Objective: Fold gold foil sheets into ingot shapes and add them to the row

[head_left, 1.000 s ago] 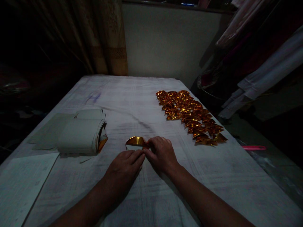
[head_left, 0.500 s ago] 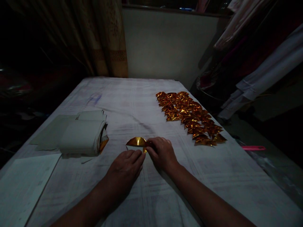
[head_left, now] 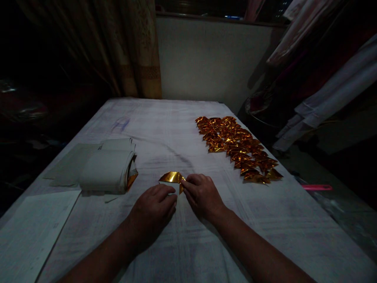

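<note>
A small gold foil paper point(head_left: 171, 178), white on its underside, lies on the cloth-covered table point(head_left: 165, 129) just in front of me. My left hand point(head_left: 153, 210) presses down on its near edge with the fingers bent together. My right hand point(head_left: 202, 195) pinches its right corner, where the foil is turned up. Both hands touch the same piece, and the fingertips nearly meet.
Several folded gold foil pieces point(head_left: 237, 147) lie in rows at the right. A stack of curled foil sheets point(head_left: 106, 169), white side up, sits at the left, a flat paper sheet point(head_left: 32, 232) nearer. A pink object point(head_left: 316, 187) lies beyond the right edge. Hanging clothes fill the right.
The gold piece has grown narrower as its right corner was folded in. My left hand slid a little left and forward onto it; the right hand shifted slightly.
</note>
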Tool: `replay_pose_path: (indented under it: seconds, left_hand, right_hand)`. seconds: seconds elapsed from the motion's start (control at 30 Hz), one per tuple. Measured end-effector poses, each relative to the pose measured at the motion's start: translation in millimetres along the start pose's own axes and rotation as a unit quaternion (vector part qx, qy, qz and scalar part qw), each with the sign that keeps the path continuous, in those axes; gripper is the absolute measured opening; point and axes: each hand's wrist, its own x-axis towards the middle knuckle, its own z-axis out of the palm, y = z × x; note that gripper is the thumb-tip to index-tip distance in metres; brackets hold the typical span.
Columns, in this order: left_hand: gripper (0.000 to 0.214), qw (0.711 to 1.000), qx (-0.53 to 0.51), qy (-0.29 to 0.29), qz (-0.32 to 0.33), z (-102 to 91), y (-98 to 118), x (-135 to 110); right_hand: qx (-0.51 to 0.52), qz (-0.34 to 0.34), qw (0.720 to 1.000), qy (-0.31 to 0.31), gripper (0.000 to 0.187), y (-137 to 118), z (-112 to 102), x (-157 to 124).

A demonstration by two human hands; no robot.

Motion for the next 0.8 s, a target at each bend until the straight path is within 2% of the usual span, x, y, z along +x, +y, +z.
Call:
replay_pose_path:
  seconds: [0.07, 0.17, 0.23, 0.3, 0.43, 0.63, 0.8]
  left_hand:
    - [0.015, 0.998, 0.015, 0.049, -0.032, -9.2, -15, -2]
    - [0.019, 0.992, 0.053, 0.076, -0.082, -17.0, -46, -7]
    - [0.018, 0.995, 0.057, 0.05, -0.058, -16.5, -62, -10]
    - [0.019, 0.998, 0.045, 0.011, -0.042, -13.6, -68, -11]
    - [0.016, 0.997, 0.005, -0.05, -0.058, -8.8, -58, -7]
    - [0.017, 0.992, -0.019, -0.004, -0.121, -3.4, -43, -1]
    - [0.017, 0.995, -0.007, -0.01, -0.102, -0.2, -42, 0]
  right_hand:
    - [-0.003, -0.002, 1.0, -0.001, 0.026, 0, 0, 0]
    - [-0.006, -0.003, 1.0, 0.004, 0.026, 1, 2, 0]
    - [-0.005, -0.002, 1.0, 0.01, 0.026, 2, 4, 0]
    - [-0.001, 0.002, 1.0, 0.018, 0.025, 3, 6, 1]
    - [0.009, 0.008, 0.999, 0.033, 0.021, 5, 8, 3]
    - [0.022, 0.045, 0.998, 0.046, 0.013, 4, 9, 4]
    - [0.012, 0.013, 0.999, 0.045, 0.014, 4, 10, 3]
